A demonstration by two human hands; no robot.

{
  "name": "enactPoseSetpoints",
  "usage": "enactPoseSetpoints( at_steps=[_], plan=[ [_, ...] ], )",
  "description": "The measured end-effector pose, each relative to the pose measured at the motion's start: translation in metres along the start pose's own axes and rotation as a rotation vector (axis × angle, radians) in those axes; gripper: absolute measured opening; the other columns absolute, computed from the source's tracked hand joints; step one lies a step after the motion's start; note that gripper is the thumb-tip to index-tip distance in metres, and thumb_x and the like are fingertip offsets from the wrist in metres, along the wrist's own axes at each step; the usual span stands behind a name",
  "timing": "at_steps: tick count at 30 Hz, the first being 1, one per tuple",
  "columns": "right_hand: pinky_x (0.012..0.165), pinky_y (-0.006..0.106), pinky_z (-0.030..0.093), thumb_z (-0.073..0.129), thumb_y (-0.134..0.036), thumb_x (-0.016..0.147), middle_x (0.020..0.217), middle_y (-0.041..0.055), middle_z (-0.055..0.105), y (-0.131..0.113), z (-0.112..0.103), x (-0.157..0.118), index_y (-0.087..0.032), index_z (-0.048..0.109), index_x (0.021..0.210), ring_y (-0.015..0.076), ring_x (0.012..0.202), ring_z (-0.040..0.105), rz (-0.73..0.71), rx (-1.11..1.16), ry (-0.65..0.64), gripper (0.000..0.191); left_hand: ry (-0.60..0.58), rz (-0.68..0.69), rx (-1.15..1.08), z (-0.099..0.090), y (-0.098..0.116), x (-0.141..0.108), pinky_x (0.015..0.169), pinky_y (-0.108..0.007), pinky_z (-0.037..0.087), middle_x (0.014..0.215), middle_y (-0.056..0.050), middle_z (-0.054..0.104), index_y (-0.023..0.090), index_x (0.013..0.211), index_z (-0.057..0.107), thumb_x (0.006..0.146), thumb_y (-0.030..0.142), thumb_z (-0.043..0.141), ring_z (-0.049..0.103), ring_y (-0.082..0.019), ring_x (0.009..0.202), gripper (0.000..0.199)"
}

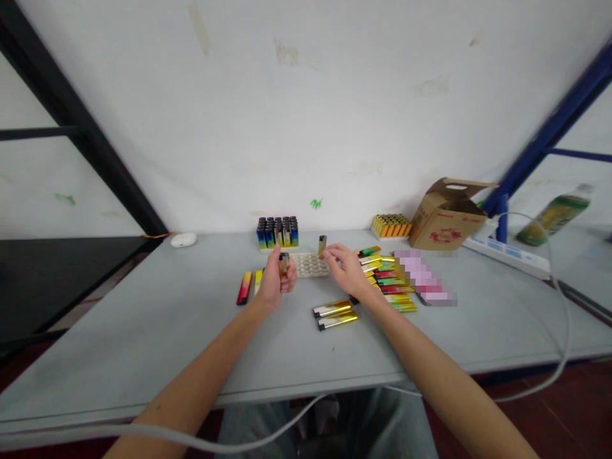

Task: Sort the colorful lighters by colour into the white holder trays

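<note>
My left hand (276, 279) is closed around a lighter (284, 260), its dark metal top showing above the fingers. Between thumb and fingertips, my right hand (345, 266) pinches another lighter (322, 243), held upright over the right end of a cream tray (310, 264) with rows of slots. Two gold lighters (337, 320) lie in front of my right hand. A red-yellow lighter (244, 288) and a yellow one (258, 281) rest left of my left hand. Right of my right wrist, several colourful lighters (394, 280) are spread flat, partly hidden by the arm.
Behind stand a block of blue lighters (278, 233) and a tray of yellow ones (392, 225). An open cardboard box (447, 220), power strip (507, 255) and bottle (554, 215) are at right. A white case (183, 240) sits at left; a cable (568, 319) crosses the right edge.
</note>
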State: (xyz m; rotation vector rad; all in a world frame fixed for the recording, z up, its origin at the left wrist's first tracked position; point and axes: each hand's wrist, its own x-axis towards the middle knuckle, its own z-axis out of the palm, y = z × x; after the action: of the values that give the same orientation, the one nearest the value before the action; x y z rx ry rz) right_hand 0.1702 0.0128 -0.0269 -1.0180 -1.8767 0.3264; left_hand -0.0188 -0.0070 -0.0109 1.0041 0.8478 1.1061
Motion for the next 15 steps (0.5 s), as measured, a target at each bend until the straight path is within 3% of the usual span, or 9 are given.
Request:
enactPoseSetpoints(
  at_steps=[6, 15],
  plan=[
    [0.085, 0.033, 0.047, 0.046, -0.028, 0.095, 0.092, 0.0082, 0.067, -0.0015, 0.0024, -0.0021, -0.016, 0.070, 0.086, 0.0186, 0.089, 0.062, -0.008, 0.012, -0.025, 0.028, 0.054, -0.051, 0.072, 0.0017, 0.0003, -0.0010, 0.037, -0.021, 0.010, 0.038, 0.007, 0.018, 0.021, 0.046, 0.030, 0.085, 0.068, 0.032, 0.015, -0.006, 0.032, 0.061],
    [0.084, 0.032, 0.046, 0.047, -0.026, 0.094, 0.092, 0.0090, 0.067, -0.0043, 0.0023, -0.0020, -0.015, 0.069, 0.083, 0.0189, 0.089, 0.062, -0.021, 0.005, -0.050, 0.027, 0.144, -0.060, 0.109, 0.0038, 0.0030, 0.0006, 0.034, -0.020, 0.011, 0.038, 0.007, 0.019, 0.021, 0.047, 0.029, 0.088, 0.060, 0.027, 0.015, -0.006, 0.030, 0.057]
  ],
)
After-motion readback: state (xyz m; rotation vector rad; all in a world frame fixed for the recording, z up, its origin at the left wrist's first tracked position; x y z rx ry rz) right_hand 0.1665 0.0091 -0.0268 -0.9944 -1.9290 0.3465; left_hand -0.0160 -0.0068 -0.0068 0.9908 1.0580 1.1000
